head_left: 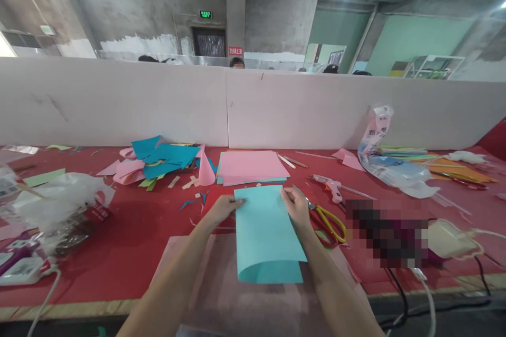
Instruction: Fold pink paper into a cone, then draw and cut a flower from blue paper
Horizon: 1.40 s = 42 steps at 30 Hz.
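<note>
A light blue sheet of paper (pixel 264 231) lies folded over on the red table (pixel 130 237) right in front of me, its curved fold nearest to me. My left hand (pixel 223 208) pinches the sheet's far left corner. My right hand (pixel 296 206) pinches its far right corner. Both hands hold the two layers' edges together. Yellow-handled scissors (pixel 330 221) lie just right of my right hand.
A stack of pink sheets (pixel 251 166) lies beyond the blue sheet, with a pink paper cone (pixel 205 168) and blue scraps (pixel 164 158) to its left. A glue gun (pixel 330 185), plastic bags (pixel 63 205), cables (pixel 399 284) and a white partition (pixel 253 110) surround the spot.
</note>
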Tool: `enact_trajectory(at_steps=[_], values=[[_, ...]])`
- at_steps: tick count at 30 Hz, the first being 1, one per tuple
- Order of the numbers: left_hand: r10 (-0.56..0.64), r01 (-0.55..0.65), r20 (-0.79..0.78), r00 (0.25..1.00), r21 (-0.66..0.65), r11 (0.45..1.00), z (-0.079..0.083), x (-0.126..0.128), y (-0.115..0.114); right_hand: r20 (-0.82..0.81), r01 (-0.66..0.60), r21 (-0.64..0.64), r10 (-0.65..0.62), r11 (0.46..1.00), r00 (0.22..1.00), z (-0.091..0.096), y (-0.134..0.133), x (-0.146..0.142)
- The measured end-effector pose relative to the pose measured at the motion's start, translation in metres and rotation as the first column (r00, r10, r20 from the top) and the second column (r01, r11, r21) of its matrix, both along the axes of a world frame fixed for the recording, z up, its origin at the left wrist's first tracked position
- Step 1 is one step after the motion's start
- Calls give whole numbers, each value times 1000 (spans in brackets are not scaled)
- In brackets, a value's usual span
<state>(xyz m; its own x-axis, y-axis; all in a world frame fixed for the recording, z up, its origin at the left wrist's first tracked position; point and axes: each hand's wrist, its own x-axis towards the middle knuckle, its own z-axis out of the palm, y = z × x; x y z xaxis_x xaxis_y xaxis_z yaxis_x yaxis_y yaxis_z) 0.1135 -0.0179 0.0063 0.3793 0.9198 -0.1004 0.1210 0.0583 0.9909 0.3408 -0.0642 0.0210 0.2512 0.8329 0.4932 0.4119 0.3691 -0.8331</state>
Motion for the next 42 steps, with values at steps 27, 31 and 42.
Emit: enact_trajectory(at_steps=[27, 31, 42], values=[[-30, 31, -47, 998, 25, 999, 5, 6, -8, 39, 173, 48, -175, 984, 984, -6, 7, 5], [-151, 151, 18, 988, -2, 988, 6, 3, -10, 14, 225, 75, -227, 971, 974, -5, 5, 7], [143, -61, -195, 970, 373, 926, -6, 11, -1, -110, 232, 43, -226, 972, 968, -6, 8, 6]])
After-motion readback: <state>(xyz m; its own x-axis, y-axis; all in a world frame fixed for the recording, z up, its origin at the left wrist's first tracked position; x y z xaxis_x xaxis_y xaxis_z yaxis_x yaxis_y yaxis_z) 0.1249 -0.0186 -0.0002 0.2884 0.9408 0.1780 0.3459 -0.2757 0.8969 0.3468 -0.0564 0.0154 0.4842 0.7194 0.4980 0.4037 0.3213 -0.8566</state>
